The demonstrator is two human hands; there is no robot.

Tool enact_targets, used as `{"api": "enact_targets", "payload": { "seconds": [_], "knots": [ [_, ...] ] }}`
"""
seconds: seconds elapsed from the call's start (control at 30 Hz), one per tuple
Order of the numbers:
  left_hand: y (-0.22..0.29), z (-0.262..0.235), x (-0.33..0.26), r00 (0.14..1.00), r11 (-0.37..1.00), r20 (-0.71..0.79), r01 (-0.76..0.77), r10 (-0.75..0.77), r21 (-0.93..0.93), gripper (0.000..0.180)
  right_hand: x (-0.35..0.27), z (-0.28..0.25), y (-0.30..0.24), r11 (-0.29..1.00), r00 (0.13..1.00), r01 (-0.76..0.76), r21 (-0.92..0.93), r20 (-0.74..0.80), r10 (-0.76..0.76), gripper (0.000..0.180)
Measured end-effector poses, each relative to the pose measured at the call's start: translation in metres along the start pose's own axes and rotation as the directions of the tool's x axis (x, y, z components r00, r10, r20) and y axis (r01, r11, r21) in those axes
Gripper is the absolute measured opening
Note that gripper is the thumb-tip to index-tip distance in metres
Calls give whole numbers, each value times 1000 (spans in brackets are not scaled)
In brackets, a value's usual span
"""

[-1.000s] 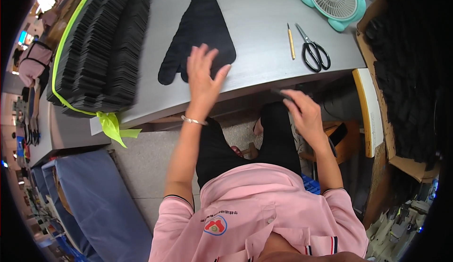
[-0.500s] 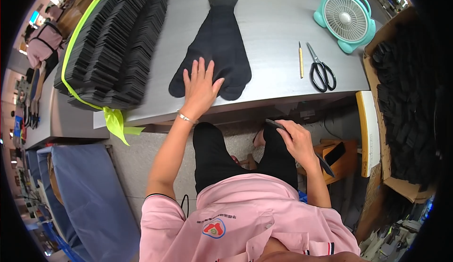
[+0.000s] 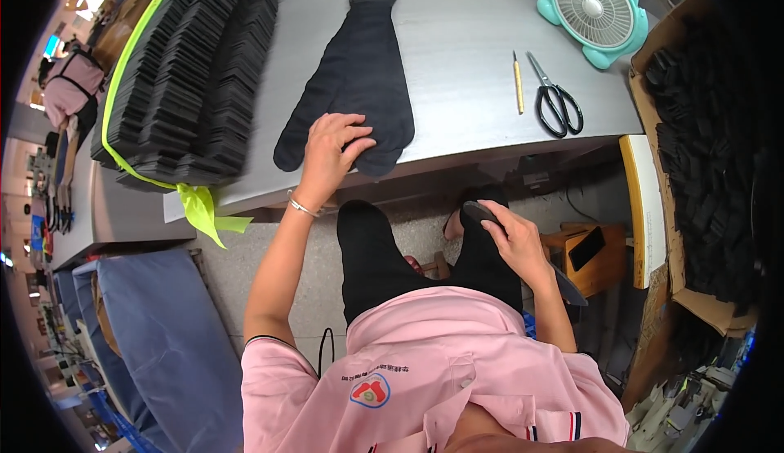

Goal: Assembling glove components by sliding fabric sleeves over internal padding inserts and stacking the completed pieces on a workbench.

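A black fabric piece (image 3: pixel 359 77), narrow at its far end and widening to two rounded lobes, lies flat on the grey table. My left hand (image 3: pixel 331 147) is on its near part, fingers bent and thumb apart from them; I see nothing held there. Over my right thigh, below the table edge, my right hand (image 3: pixel 518 245) is closed on a dark flat piece (image 3: pixel 569 287). One end shows past the fingertips and the other beside my wrist; the palm hides its middle. Scissors (image 3: pixel 558 108) with black handles and a yellow-handled pointed tool (image 3: pixel 518 86) lie farther right.
Tall stacks of black pieces (image 3: pixel 188 69), tied with a yellow-green band (image 3: pixel 200 208), stand at the left. A turquoise fan (image 3: pixel 594 8) is at the far right. A cardboard box (image 3: pixel 706 298) of black pieces flanks the table. A phone (image 3: pixel 586 247) lies on a wooden surface below.
My left hand's spread fingers have bent and drawn together on the fabric, which now lies turned slightly and farther left. My right hand keeps its dark piece in nearly the same place.
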State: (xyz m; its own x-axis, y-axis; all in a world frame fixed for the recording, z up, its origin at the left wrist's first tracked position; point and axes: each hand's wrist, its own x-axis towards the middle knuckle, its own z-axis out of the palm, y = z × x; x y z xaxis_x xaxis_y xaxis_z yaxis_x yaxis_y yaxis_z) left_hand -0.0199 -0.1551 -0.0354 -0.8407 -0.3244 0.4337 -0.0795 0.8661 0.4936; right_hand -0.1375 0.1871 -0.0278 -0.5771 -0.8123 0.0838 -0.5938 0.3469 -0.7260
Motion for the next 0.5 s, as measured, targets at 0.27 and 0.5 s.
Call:
{"api": "enact_targets", "payload": {
  "seconds": [0.27,0.5],
  "knots": [
    [4,-13,11,949,993,-308,95,-71,64,14,2,14,1,999,1000,18,37,25,-19,35],
    [48,23,38,905,952,-416,-42,-92,-303,19,-12,18,19,998,998,-62,-17,-6,62,27]
  ]
}}
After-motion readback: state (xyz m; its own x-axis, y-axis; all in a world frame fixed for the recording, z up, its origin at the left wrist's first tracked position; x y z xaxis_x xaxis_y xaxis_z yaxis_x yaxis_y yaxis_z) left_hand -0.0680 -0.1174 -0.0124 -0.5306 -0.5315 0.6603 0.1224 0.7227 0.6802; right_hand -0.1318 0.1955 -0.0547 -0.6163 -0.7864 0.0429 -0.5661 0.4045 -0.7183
